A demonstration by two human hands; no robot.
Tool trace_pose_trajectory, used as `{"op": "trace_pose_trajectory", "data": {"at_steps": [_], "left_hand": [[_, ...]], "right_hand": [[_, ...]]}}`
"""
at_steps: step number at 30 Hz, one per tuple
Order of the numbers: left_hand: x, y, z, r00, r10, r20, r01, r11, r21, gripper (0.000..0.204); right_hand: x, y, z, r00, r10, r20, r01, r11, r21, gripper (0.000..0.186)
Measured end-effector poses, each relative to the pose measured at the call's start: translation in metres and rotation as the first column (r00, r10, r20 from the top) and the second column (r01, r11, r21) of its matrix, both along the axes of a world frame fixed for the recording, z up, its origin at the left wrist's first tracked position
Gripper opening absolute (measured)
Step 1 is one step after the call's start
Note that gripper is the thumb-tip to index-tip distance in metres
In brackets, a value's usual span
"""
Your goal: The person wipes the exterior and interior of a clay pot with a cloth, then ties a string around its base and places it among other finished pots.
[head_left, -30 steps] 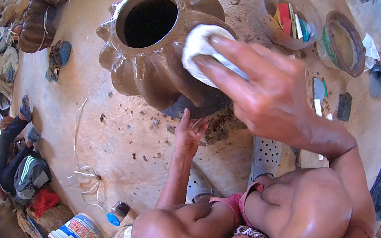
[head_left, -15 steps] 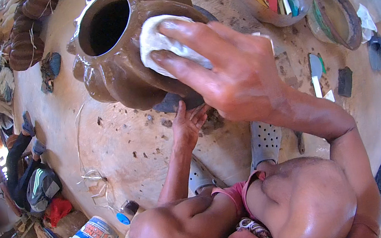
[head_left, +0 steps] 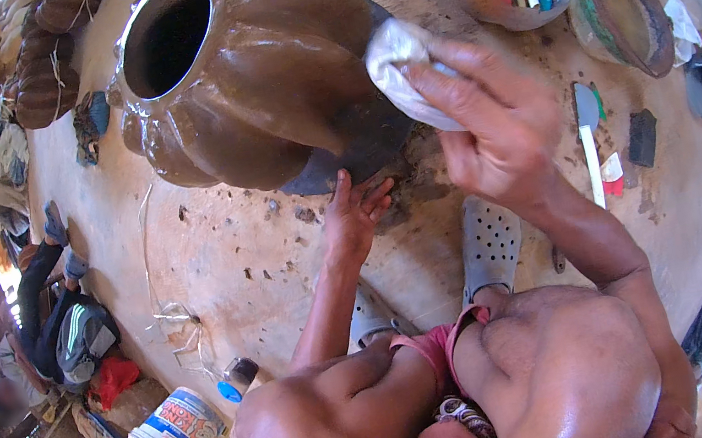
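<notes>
A large ribbed clay pot (head_left: 261,67), brown and glossy wet, stands at the upper middle with its round dark mouth turned toward the upper left. Under it shows a dark round turntable (head_left: 332,159). My left hand (head_left: 353,219) is open at the near edge of this turntable, thumb raised and fingers spread, seemingly touching the rim. My right hand (head_left: 496,116) is closed round a wadded white cloth (head_left: 400,67). Cloth and hand are off to the right of the pot, apart from its ribbed wall, and slightly blurred.
A clear tub (head_left: 511,11) of coloured scrapers and a bowl of murky liquid (head_left: 622,16) stand at the upper right. Small tools and a dark block (head_left: 642,139) lie below them. A white bucket (head_left: 178,433) is at lower left, near a seated person (head_left: 54,333).
My right hand has lifted the white cloth off the pot's shoulder and moved right. The ribs it covered now show. My left hand stays by the turntable, its fingers slightly shifted.
</notes>
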State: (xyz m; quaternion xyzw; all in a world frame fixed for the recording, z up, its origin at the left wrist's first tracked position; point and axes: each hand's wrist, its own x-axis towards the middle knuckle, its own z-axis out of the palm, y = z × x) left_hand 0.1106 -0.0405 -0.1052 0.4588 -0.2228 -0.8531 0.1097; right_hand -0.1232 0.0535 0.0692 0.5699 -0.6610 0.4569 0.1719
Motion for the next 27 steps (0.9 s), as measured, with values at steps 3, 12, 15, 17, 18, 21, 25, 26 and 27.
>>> {"op": "trace_pose_trajectory", "data": {"at_steps": [3,12,15,17,18,21,25,26,27], "left_hand": [[-0.005,0.001,0.007,1.000,0.008,-0.004,-0.008,1.000,0.016,0.061],[-0.013,0.006,0.020,0.999,0.040,-0.012,-0.041,0.996,-0.075,0.058],[-0.009,0.005,0.018,0.999,0.036,-0.006,-0.037,0.998,-0.059,0.058],[-0.006,0.005,0.014,0.999,0.033,-0.012,-0.034,0.998,-0.046,0.058],[-0.005,0.005,0.012,0.999,0.036,-0.012,-0.036,0.999,-0.031,0.058],[-0.003,0.004,0.007,0.999,0.038,0.009,-0.038,0.999,-0.012,0.060],[-0.001,0.001,0.004,0.999,0.023,0.025,-0.022,0.999,-0.026,0.063],[-0.001,0.000,0.003,1.000,0.020,0.021,-0.019,0.999,-0.027,0.063],[0.000,0.000,0.004,0.999,0.013,0.034,-0.012,1.000,-0.025,0.064]], "right_hand": [[0.011,-0.018,0.039,0.981,0.196,0.011,-0.194,0.978,-0.078,0.040],[0.045,-0.046,-0.020,0.958,0.221,0.182,-0.204,0.973,-0.107,0.048],[0.047,-0.037,-0.057,0.944,0.232,0.236,-0.205,0.970,-0.134,0.051],[0.046,-0.030,-0.078,0.935,0.223,0.277,-0.199,0.974,-0.112,0.051],[0.045,-0.026,-0.088,0.933,0.235,0.273,-0.224,0.972,-0.073,0.050],[0.037,-0.018,-0.112,0.933,0.225,0.280,-0.276,0.948,0.156,0.051],[0.020,0.000,-0.112,0.955,0.116,0.273,-0.242,0.836,0.492,0.054],[0.016,0.004,-0.104,0.956,0.084,0.282,-0.240,0.779,0.579,0.054],[0.012,0.011,-0.091,0.954,0.085,0.287,-0.200,0.895,0.400,0.056]]}}
